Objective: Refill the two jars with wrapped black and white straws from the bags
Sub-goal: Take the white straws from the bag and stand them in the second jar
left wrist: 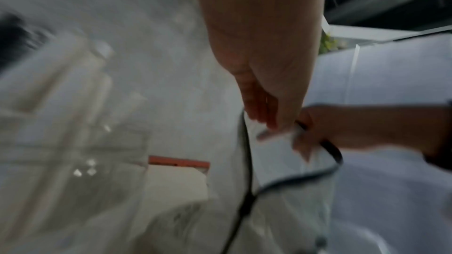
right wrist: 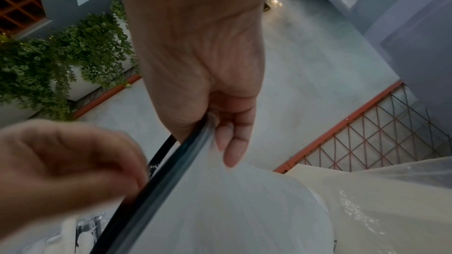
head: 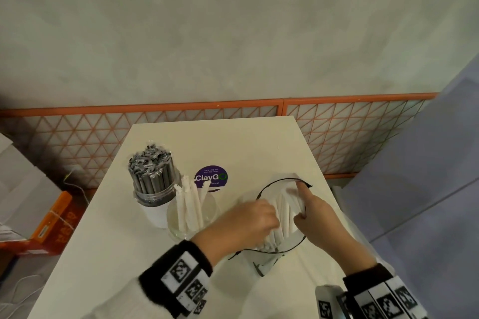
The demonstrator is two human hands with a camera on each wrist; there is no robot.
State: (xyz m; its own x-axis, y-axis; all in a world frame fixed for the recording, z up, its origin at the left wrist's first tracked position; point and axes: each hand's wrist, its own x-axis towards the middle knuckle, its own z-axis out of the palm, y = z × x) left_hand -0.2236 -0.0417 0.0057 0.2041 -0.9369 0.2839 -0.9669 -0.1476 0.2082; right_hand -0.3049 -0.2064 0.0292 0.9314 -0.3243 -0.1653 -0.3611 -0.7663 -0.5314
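Note:
On the white table (head: 108, 254) stand two jars: one (head: 153, 189) packed with black wrapped straws, and a clear glass jar (head: 193, 217) with a few white wrapped straws. To their right a clear bag with a black rim (head: 274, 183) is held open, with white wrapped straws (head: 285, 211) inside. My left hand (head: 259, 217) reaches into the bag mouth, its fingers curled on the white straws. My right hand (head: 304, 202) pinches the bag's far rim, seen close up in the right wrist view (right wrist: 220, 128). The left wrist view is blurred; my left hand (left wrist: 264, 115) dips inside the rim (left wrist: 247, 161).
A purple ClayGO sticker (head: 211, 178) lies on the table behind the jars. An orange lattice fence (head: 77, 137) runs behind the table. An orange box (head: 57, 220) sits on the floor to the left. More clear plastic (right wrist: 391, 190) lies on the table to the right.

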